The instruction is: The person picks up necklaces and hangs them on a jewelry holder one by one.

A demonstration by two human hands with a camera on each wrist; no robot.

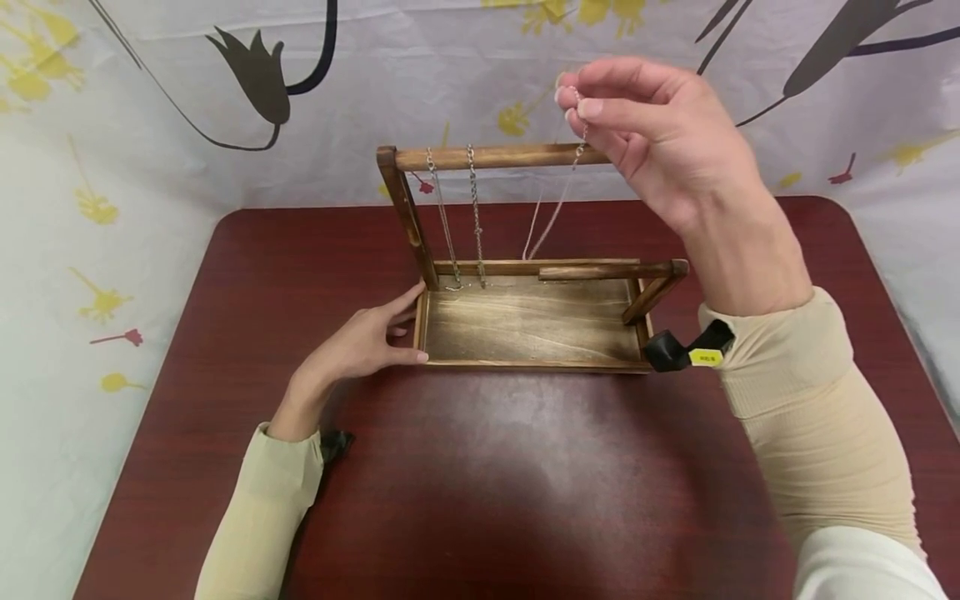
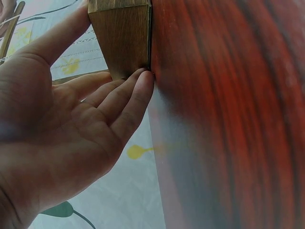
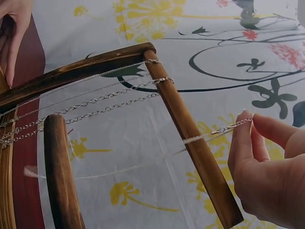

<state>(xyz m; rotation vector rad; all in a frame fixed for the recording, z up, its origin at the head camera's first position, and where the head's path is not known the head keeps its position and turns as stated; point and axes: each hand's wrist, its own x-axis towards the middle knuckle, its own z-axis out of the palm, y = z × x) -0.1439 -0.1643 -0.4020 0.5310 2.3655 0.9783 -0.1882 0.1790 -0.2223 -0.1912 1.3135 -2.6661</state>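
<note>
A brown wooden jewelry stand (image 1: pixel 532 364) has a tray base, a high bar (image 1: pixel 510 157) and a lower bar (image 1: pixel 600 272). My left hand (image 1: pixel 363 343) grips the tray's left end, thumb at the front corner and fingers toward the back; in the left wrist view the fingertips press the wooden end (image 2: pixel 121 40). Raised above the high bar, my right hand (image 1: pixel 663 137) pinches the clasp end of a thin silver necklace (image 3: pixel 224 130) between thumb and fingers. That necklace crosses the high bar and its loop hangs behind the tray.
Two silver chain necklaces, a finer one (image 1: pixel 444 204) and a thicker one (image 1: pixel 476 208), hang from the left part of the high bar, their lower ends at the tray. Under the stand is a dark red table (image 1: pixel 525 483); a patterned white cloth (image 1: pixel 360 100) rises behind.
</note>
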